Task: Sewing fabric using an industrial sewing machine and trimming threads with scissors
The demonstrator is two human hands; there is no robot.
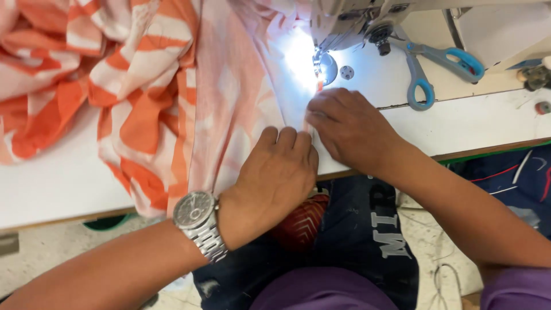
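Pressing orange-white fabric [229, 115] flat, both hands, left [275, 175] and right [347, 129], near the sewing machine [350, 23].

Place: you sit at a sewing workstation, as in a tailoring workshop.
Machine: a sewing machine [350, 26] with its lamp lit stands at the far edge of your white surface [51, 183].
Cloth: orange-and-white fabric [143, 86] is heaped across the surface's left side.
Tools: blue-handled scissors [436, 63] lie near the far right corner.

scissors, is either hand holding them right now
No, the blue-handled scissors lie on the table beside the sewing machine, while the left hand and right hand press the fabric.
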